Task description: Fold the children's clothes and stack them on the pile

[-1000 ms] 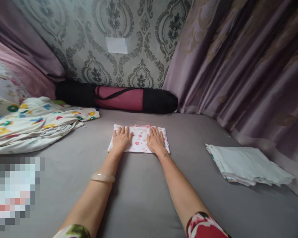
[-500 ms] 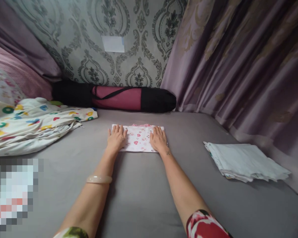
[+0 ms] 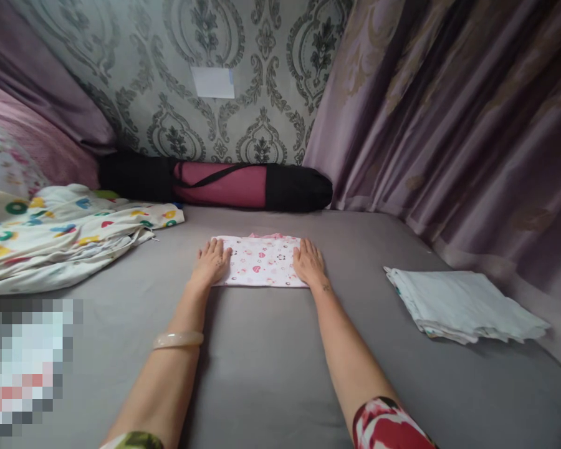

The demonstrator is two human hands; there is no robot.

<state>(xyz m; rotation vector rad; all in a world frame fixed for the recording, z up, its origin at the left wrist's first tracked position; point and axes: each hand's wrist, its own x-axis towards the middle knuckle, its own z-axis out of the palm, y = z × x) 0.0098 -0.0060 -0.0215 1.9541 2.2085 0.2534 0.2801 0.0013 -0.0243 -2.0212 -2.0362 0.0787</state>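
Note:
A folded white cloth (image 3: pixel 264 262) with pink hearts and small figures lies flat on the grey sheet (image 3: pixel 266 349). A bit of pink trim sticks out past its far edge. My left hand (image 3: pixel 211 262) rests flat over its left edge, fingers stretched away from me. Over the right edge lies my right hand (image 3: pixel 309 262), also flat with fingers extended. Both palms press down on the sides, covering the cloth's two ends. Neither hand grips it.
A pale folded cloth (image 3: pixel 467 305) lies on the right. At the left is a heap of colourful patterned fabric (image 3: pixel 75 231). A long black and maroon bag (image 3: pixel 219 186) lies along the wall, and purple curtains (image 3: pixel 430 112) hang on the right.
My hands have slid apart, the left one leftward and the right one rightward, towards the cloth's outer edges. More of its printed middle shows now. The cloth stays in place.

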